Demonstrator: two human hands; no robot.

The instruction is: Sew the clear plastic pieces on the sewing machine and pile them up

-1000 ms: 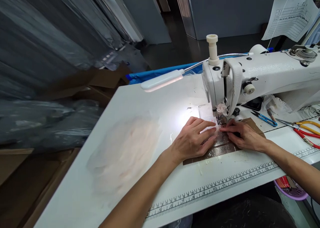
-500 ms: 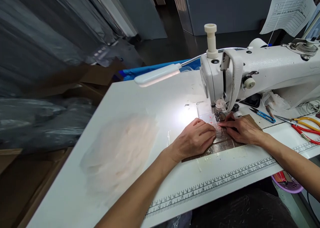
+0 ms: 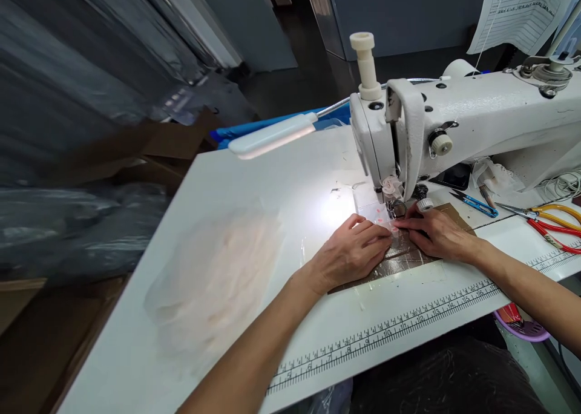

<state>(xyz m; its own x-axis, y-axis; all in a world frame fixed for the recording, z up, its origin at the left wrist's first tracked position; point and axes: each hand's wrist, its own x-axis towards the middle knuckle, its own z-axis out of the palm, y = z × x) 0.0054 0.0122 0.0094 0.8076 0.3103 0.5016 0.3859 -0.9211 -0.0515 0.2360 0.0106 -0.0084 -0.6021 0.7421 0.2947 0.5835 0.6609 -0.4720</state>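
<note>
Left hand (image 3: 353, 248) and right hand (image 3: 439, 235) rest palm-down at dotted fabric (image 3: 376, 212)

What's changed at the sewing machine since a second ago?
The left hand has drawn its spread fingers together, slightly back from the presser foot, baring more pink-spotted cloth. Any change of grip is hidden. The right hand stays near the foot; the blue snips remain in place.
</note>
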